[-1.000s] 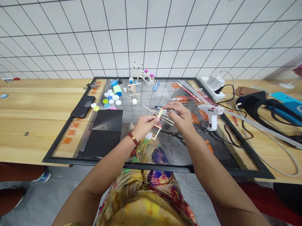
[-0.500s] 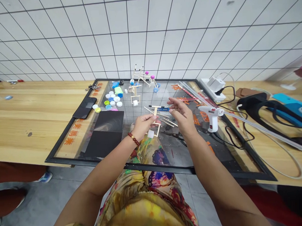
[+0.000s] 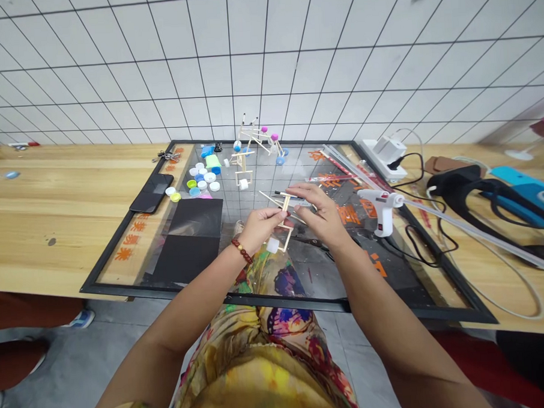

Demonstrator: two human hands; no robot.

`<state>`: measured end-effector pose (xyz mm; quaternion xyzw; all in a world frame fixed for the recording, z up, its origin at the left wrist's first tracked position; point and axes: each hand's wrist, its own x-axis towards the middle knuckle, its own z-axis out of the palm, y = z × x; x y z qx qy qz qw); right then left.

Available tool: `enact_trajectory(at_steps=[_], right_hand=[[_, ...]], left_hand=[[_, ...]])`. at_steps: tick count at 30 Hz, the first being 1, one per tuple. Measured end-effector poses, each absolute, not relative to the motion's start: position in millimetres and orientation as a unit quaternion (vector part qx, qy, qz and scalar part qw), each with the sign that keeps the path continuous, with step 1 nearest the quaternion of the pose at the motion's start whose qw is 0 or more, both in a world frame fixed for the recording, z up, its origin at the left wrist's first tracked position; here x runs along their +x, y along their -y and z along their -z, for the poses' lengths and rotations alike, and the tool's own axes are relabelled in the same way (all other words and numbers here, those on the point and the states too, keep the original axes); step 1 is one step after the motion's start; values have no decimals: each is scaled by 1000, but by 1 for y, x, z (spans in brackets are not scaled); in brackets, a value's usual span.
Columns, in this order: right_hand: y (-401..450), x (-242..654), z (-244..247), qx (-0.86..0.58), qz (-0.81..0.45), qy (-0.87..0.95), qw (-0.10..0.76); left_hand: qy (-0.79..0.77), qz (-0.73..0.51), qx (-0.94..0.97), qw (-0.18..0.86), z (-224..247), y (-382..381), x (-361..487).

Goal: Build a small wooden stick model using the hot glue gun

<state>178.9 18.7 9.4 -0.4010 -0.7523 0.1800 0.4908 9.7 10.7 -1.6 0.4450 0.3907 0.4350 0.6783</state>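
The left hand is pinching a small stick frame btwn thumb and fingertips, holding it up above the near part of the glass work mat, roughly centre of view. A white cap is sitting at the frame's lower left corner, just below the left hand. A beaded bracelet is showing on that wrist. The right hand is coming in from the right w/ fingers stretched toward the frame's upper sticks, fingertips touching or just about touching them; can't tell if it's actually gripping anything, looks loose rather than clenched.

Right of the hands, a white glue gun is standing on the mat w/ its black cord trailing to the right. Far right of that, a white power strip is sitting at the mat's far right corner, plugs in it. On the far side of the mat, two finished stick models w/ coloured caps are standing near the tiled wall. Left of those, a scatter of loose bottle caps, white, blue, green. A black phone is lying at the mat's left edge, on the wooden table. A black sheet is lying on the mat left of the left hand. Scissors are partly showing under the right hand.
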Motion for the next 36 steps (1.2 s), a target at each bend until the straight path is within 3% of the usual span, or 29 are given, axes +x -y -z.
enact_trajectory(at_steps=[36], right_hand=[[-17,175,-13,-413,-223,725,504]], left_hand=[[-396,-445,456,661,4,-10,12]])
